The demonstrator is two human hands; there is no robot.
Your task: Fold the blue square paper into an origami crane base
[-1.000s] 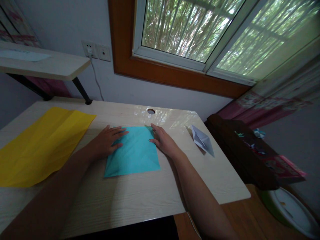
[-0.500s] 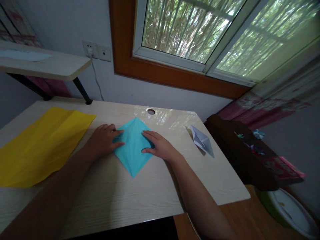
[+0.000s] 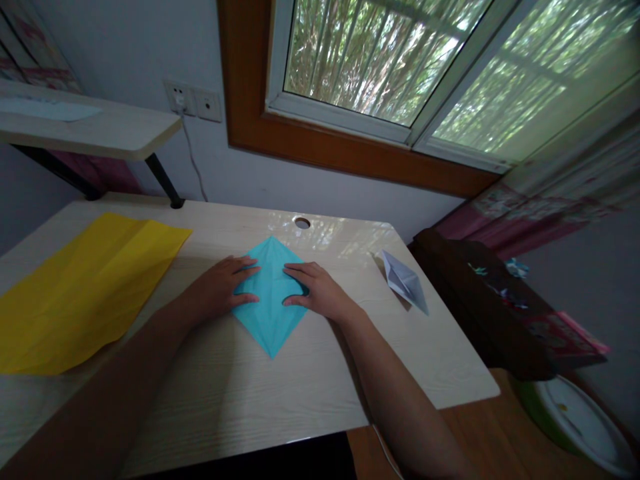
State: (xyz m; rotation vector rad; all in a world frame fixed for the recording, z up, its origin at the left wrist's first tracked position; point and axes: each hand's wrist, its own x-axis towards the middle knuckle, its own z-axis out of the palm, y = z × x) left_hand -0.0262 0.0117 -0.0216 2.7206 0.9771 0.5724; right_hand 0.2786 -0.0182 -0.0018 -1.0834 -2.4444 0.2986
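Observation:
A turquoise sheet of paper lies on the desk in a diamond shape, with crease lines meeting along its middle. On its left corner rests my left hand, thumb and fingers spread apart over the paper. My right hand touches the right corner, its thumb apart from the fingers. Both palms hide the side corners. Each hand is open, and neither grips the sheet.
A large yellow sheet covers the desk's left side, near a raised shelf. At the right stands a folded white paper piece. The pale wooden desk has a cable hole towards the wall.
My left hand has slid to the right, further over the turquoise paper. The paper's lower tip has shifted slightly right. My right hand stays nearly in place.

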